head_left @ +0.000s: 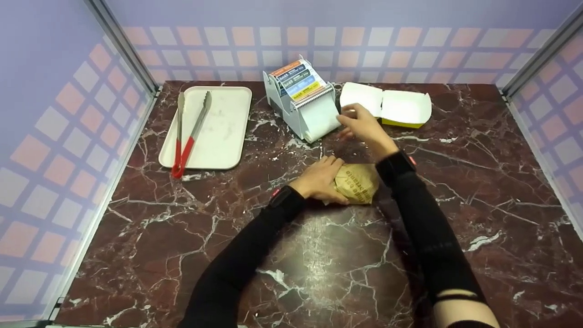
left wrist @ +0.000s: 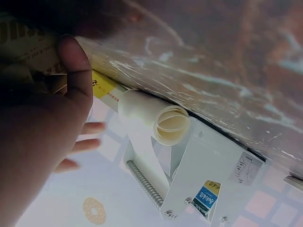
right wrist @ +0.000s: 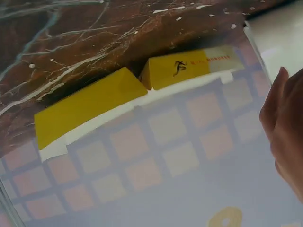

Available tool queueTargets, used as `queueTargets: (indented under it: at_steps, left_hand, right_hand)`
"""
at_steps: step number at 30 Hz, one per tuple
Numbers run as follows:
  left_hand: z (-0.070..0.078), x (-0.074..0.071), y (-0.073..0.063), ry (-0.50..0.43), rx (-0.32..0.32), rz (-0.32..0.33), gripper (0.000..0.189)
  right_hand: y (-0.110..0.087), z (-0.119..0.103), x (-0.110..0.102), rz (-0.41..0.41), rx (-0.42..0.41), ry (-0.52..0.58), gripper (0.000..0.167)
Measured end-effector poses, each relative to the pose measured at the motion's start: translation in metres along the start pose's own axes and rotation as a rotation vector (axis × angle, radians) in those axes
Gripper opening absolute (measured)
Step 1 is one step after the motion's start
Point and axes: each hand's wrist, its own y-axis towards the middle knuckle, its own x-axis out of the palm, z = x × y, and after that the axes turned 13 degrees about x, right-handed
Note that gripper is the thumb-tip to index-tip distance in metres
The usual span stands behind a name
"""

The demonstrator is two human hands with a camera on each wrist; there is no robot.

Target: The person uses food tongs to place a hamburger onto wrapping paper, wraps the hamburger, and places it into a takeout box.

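Observation:
A burger-shaped bundle (head_left: 360, 182) wrapped in printed tan paper lies on the table in the head view, its contents hidden. My left hand (head_left: 321, 180) grips its left side, thumb along the near edge and fingers over the far edge. Beyond it stands a white label dispenser (head_left: 284, 107), with a wide white strip (head_left: 319, 117) hanging from its toothed edge and curling at the end. My right hand (head_left: 362, 127) is at the strip's right edge, fingers loosely bent and holding nothing. In the left wrist view, the strip's rolled end (left wrist: 171, 125) shows beside the dispenser's side plate (left wrist: 222, 170).
An open yellow-and-white carton (head_left: 405, 109) stands at the back, right of the dispenser and partly behind my right hand. To the left, red-handled tongs (head_left: 184, 146) lie across a cream tray (head_left: 227, 136). Tiled-pattern walls (head_left: 255, 36) border the marbled table (head_left: 483, 182).

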Motion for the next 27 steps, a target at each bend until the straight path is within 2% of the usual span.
queueTargets:
  at_steps: [4, 7, 10, 14, 19, 27]
  left_hand:
    - [0.002, 0.002, -0.002, 0.018, 0.025, 0.018, 0.103]
    - [0.004, 0.004, -0.001, 0.023, 0.052, 0.016, 0.1]
    - [0.004, 0.005, 0.001, 0.015, 0.062, 0.014, 0.101]
    - [0.004, 0.004, 0.001, -0.011, 0.035, 0.009, 0.101]
    - [0.003, 0.001, 0.0, -0.03, 0.016, -0.006, 0.105]
    - [0.0, -0.002, -0.001, -0.035, -0.01, -0.022, 0.112]
  right_hand:
    - [0.022, -0.002, 0.004, -0.022, 0.035, 0.057, 0.066]
    - [0.029, 0.001, 0.005, 0.005, 0.058, 0.073, 0.067]
    - [0.034, 0.003, 0.006, 0.041, 0.055, 0.064, 0.06]
    - [0.04, 0.002, 0.01, 0.073, 0.043, 0.039, 0.042]
    - [0.046, -0.002, 0.013, 0.068, 0.045, 0.067, 0.025]
    - [0.051, -0.001, 0.013, 0.037, 0.0, 0.135, 0.021]
